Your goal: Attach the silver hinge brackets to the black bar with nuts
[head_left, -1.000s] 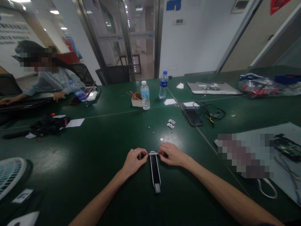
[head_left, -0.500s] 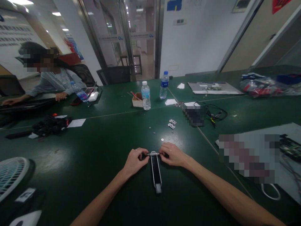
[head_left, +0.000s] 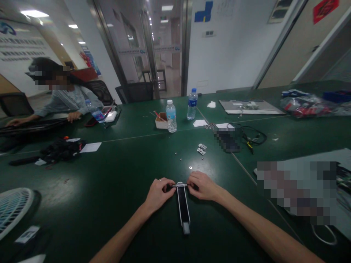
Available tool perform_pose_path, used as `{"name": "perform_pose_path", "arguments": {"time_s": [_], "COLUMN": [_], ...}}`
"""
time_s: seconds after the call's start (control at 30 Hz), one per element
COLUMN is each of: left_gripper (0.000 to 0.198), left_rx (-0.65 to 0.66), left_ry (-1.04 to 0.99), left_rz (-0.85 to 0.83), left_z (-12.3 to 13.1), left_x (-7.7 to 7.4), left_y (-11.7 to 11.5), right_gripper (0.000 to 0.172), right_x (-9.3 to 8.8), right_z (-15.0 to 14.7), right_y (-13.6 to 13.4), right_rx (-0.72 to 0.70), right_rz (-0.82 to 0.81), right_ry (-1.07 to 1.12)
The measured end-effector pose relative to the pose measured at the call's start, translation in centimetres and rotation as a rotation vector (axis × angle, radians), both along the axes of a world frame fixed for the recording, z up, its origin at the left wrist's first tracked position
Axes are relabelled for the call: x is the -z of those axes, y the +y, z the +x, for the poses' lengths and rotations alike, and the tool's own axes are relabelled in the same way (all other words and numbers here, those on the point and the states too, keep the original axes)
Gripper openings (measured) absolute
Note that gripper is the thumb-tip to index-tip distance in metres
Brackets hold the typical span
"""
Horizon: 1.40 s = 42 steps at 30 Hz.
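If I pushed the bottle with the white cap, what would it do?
The bottle would probably tip if pushed high up, being tall and narrow. Once down, its round shape might let it roll. It looks like clear plastic, so squeezing may dent it.

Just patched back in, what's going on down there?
The person's left hand and right hand pinch opposite ends of a thin, silvery crosspiece, at the far end of a long, narrow, white-edged black piece. Its grey block-like end points toward the person, over the dark green table. Beyond the hands lie a small, pale, flat ring and silvery plates with holes.
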<state>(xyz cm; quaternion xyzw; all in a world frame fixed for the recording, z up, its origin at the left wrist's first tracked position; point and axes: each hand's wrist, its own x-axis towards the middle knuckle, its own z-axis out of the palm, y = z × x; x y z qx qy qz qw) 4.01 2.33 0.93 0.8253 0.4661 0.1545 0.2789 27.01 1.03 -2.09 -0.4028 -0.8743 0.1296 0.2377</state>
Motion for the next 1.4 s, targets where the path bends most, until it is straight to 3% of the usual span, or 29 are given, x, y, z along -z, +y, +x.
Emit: {"name": "perform_pose_path", "arguments": {"time_s": [0.57,1.4], "left_gripper": [0.019,0.021], "left_rx": [0.001,-0.026], "left_ry": [-0.003,-0.012], "left_rz": [-0.019,-0.031], "left_z": [-0.22,-0.16], "left_x": [0.52,-0.31], "left_y": [0.11,-0.15], "right_gripper": [0.004,0.005], "right_x": [-0.1,-0.18], "right_z": [0.01,-0.02], "right_y": [-0.02,-0.05], "right_rx": [0.005,0.007], "right_rz": [-0.016,-0.02], "right_ry": [-0.009,-0.017]}}
